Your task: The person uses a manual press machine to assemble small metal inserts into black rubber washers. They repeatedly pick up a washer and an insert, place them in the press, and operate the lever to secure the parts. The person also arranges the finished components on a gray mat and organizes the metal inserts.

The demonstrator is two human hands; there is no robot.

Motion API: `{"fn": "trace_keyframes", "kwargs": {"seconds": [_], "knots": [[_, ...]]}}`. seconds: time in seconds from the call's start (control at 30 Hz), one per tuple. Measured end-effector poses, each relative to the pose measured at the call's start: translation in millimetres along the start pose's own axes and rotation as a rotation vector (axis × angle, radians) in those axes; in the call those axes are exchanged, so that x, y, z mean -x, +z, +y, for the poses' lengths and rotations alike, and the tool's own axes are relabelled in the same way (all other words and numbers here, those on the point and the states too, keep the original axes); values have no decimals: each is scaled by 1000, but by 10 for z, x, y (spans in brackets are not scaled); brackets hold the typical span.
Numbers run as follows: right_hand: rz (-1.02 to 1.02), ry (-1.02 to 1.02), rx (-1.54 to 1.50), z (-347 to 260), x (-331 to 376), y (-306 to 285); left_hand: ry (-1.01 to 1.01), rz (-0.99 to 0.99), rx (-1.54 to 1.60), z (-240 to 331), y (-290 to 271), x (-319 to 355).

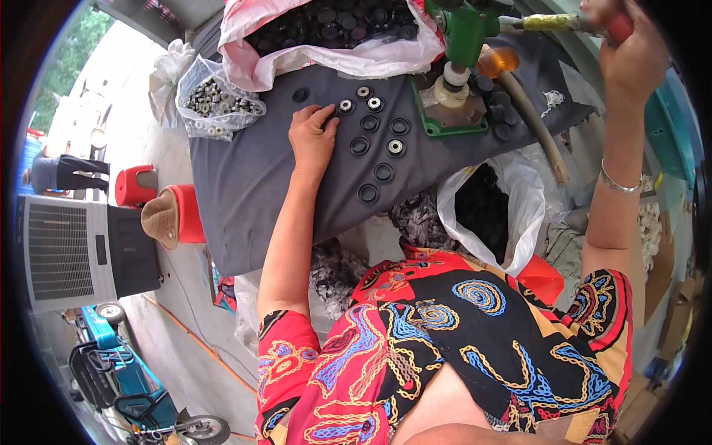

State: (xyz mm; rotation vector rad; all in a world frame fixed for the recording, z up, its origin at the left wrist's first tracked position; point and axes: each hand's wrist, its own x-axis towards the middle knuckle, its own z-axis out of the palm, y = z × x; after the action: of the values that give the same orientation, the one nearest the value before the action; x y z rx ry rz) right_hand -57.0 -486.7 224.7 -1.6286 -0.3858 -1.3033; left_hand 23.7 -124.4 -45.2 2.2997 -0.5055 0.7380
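Observation:
My left hand (311, 141) rests on the grey cloth, thumb and forefinger drawn together at the left edge of a black ring with a metal bearing (345, 106). Whatever lies between those fingertips is too small to make out. Around it are several more black rings (359, 144), some with a metal centre (396, 147). One loose black ring (300, 95) sits beyond my fingers. Raised at the upper right, my right hand (634, 59) is closed round the red-ended lever handle (619, 27) of a green hand press (463, 37), slightly blurred. The press's plunger meets a white round piece (451, 87) over the base.
Behind the rings lies a white sack of black caps (256, 63); left of it, a clear bag of metal bearings (215, 111). A wooden-handled mallet (538, 122) leans beside the press. An open bag of black parts (526, 196) stands near my lap. Leftward are red stools (135, 185) and an air cooler (63, 248).

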Motion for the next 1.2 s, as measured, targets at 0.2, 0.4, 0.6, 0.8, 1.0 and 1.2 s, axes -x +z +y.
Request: {"fn": "trace_keyframes", "kwargs": {"seconds": [0.2, 0.4, 0.6, 0.8, 1.0, 1.2], "knots": [[26, -43, -184, -49, 106, 100, 22, -31, -151, -2, 8, 20], [-77, 53, -265, -83, 39, -37, 78, -17, -240, -20, 17, 25], [10, 23, -231, -1, 56, 77, -47, -17, -178, -46, -1, 19], [-58, 11, -204, -35, 29, -42, -104, 0, -126, 68, 2, -42], [-67, 111, -224, 16, -80, -11, -109, 22, 358, 1043, 255, -185], [-69, 117, -209, 102, -132, 49, -41, -71, 319, 1477, 761, -321]]}}
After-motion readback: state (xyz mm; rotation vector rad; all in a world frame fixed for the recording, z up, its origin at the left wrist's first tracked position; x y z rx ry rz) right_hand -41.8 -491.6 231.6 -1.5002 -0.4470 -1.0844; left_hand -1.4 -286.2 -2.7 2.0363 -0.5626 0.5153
